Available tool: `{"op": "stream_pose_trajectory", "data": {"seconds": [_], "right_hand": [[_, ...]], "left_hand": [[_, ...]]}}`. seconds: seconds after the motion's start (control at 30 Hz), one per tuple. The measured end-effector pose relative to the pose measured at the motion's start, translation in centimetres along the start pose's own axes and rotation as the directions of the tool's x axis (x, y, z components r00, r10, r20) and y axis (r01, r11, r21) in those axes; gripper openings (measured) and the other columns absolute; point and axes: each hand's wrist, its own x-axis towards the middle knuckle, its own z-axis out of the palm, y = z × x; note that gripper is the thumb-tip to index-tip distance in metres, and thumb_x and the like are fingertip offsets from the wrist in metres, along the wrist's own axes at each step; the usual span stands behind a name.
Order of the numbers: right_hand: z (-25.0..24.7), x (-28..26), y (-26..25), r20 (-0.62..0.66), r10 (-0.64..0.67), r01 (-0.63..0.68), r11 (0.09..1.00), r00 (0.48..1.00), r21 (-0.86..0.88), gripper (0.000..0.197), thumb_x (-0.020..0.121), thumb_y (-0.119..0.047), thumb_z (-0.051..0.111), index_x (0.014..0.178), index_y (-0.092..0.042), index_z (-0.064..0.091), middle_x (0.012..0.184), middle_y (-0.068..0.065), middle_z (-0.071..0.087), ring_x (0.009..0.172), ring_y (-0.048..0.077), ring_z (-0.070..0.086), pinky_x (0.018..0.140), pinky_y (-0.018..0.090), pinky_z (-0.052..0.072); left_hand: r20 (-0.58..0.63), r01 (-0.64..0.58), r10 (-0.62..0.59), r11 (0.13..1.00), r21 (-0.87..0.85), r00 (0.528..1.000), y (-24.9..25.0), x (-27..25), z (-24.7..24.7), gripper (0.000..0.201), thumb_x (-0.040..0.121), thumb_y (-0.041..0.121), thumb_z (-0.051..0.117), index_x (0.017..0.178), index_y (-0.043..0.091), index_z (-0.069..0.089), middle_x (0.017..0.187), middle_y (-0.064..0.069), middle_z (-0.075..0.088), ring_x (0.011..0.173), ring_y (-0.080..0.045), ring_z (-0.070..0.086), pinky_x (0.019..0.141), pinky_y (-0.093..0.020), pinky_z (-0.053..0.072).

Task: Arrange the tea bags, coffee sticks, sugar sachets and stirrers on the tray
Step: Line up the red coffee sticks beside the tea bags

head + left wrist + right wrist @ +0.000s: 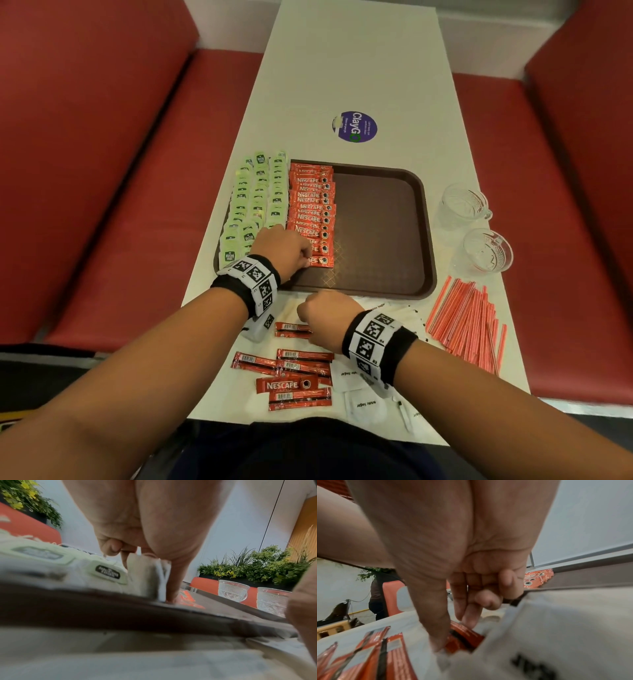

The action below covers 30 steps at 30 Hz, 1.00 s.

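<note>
A long white counter [342,68] runs between two red benches [85,171]. On it sits a brown tray [383,219]. Green tea bags [255,198] fill the tray's left side, right up to its left edge. Next to them lies a neat column of red coffee sticks [310,209]. The right half of the tray is bare, so there is lots of room there.

The left hand [282,248] is at the near end of the column, its grip pinching the last coffee stick [320,261] down onto the tray. The right hand [325,317] is just outside the tray's near edge, its grip pinching a loose coffee stick [462,635] on the counter.

More loose sticks [294,377] and white sugar sachets [366,404] lie near the counter's front edge. Pink stirrers [469,322] lie to the right. Two glass cups [476,226] stand beside the tray's right edge.
</note>
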Motion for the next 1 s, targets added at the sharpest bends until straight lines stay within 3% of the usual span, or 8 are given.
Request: {"op": "stream_pose_trajectory", "data": {"seconds": [0.23, 0.43, 0.6, 0.67, 0.77, 0.87, 0.93, 1.0], "right_hand": [[0.1, 0.5, -0.2, 0.034, 0.002, -0.001, 1.0, 0.999, -0.017, 0.023, 0.093, -0.009, 0.059, 0.114, -0.013, 0.065, 0.112, 0.01, 0.066, 0.1, 0.031, 0.064, 0.082, 0.039, 0.055], [-0.5, 0.2, 0.1, -0.003, 0.008, -0.008, 0.999, 1.0, 0.051, 0.02, 0.093, -0.01, 0.055, 0.11, -0.014, 0.065, 0.111, 0.008, 0.064, 0.1, 0.028, 0.062, 0.082, 0.037, 0.053], [-1.7, -0.8, 0.8, -0.065, 0.054, -0.043, 0.987, 0.996, 0.157, 0.005, 0.091, -0.014, 0.053, 0.092, -0.019, 0.054, 0.099, 0.006, 0.063, 0.089, 0.026, 0.058, 0.074, 0.035, 0.048], [-2.0, -1.2, 1.2, -0.084, 0.079, -0.06, 0.976, 0.993, 0.209, 0.01, 0.089, -0.017, 0.054, 0.085, -0.022, 0.046, 0.089, 0.002, 0.058, 0.082, 0.024, 0.054, 0.07, 0.034, 0.047], [-2.2, -2.0, 1.8, -0.117, 0.128, -0.088, 0.95, 0.985, 0.301, 0.021, 0.086, -0.019, 0.056, 0.077, -0.026, 0.039, 0.08, -0.002, 0.052, 0.077, 0.023, 0.051, 0.065, 0.033, 0.043], [-1.8, -2.7, 2.5, -0.136, 0.203, -0.128, 0.896, 0.97, 0.425, 0.022, 0.086, -0.016, 0.053, 0.076, -0.028, 0.036, 0.079, 0.001, 0.056, 0.077, 0.027, 0.056, 0.066, 0.036, 0.046], [-1.7, -3.2, 2.7, -0.137, 0.228, -0.132, 0.857, 0.964, 0.499, 0.014, 0.086, -0.015, 0.047, 0.088, -0.027, 0.041, 0.082, 0.006, 0.063, 0.077, 0.03, 0.062, 0.069, 0.042, 0.054], [-1.6, -3.5, 2.8, -0.163, 0.241, -0.119, 0.837, 0.957, 0.534, 0.02, 0.089, -0.012, 0.044, 0.106, -0.02, 0.045, 0.085, 0.01, 0.067, 0.076, 0.031, 0.065, 0.071, 0.046, 0.056]], "left_hand": [[-0.021, -0.036, 0.036, 0.999, -0.008, 0.999, -1.6, -1.8, -0.5, 0.034, 0.082, 0.045, 0.074, 0.114, 0.038, 0.065, 0.117, 0.013, 0.061, 0.113, -0.017, 0.048, 0.094, -0.04, 0.036], [-0.072, 0.069, -0.066, 0.997, 0.039, 0.995, -3.2, -3.3, -0.7, 0.055, 0.073, 0.058, 0.076, 0.121, 0.037, 0.059, 0.123, 0.006, 0.052, 0.119, -0.02, 0.042, 0.1, -0.04, 0.036], [-0.044, 0.066, -0.064, 0.997, 0.035, 0.997, -3.7, -3.8, -1.0, 0.055, 0.076, 0.061, 0.072, 0.122, 0.036, 0.057, 0.121, 0.007, 0.053, 0.117, -0.019, 0.043, 0.1, -0.039, 0.037], [-0.066, 0.052, -0.051, 0.999, 0.005, 0.997, -3.6, -4.3, -1.4, 0.048, 0.081, 0.062, 0.066, 0.12, 0.036, 0.058, 0.118, 0.007, 0.055, 0.114, -0.018, 0.046, 0.099, -0.039, 0.038], [-0.082, -0.03, 0.022, 0.994, -0.103, 0.996, -2.8, -5.6, -2.2, 0.03, 0.089, 0.056, 0.06, 0.109, 0.034, 0.064, 0.101, 0.01, 0.059, 0.102, -0.016, 0.052, 0.091, -0.039, 0.043], [0.034, -0.176, 0.184, 0.97, -0.165, 0.982, -1.5, -7.8, -2.2, 0.018, 0.092, 0.047, 0.061, 0.097, 0.031, 0.068, 0.088, 0.015, 0.057, 0.088, -0.01, 0.053, 0.084, -0.035, 0.048], [0.121, -0.283, 0.302, 0.947, -0.151, 0.946, -0.7, -9.2, -1.5, 0.02, 0.091, 0.049, 0.062, 0.097, 0.031, 0.069, 0.091, 0.014, 0.061, 0.086, -0.009, 0.054, 0.083, -0.034, 0.049], [0.213, -0.365, 0.385, 0.922, -0.127, 0.898, 0.1, -10.2, -0.5, 0.03, 0.089, 0.056, 0.061, 0.103, 0.031, 0.069, 0.097, 0.011, 0.064, 0.09, -0.01, 0.055, 0.082, -0.032, 0.047]]}}
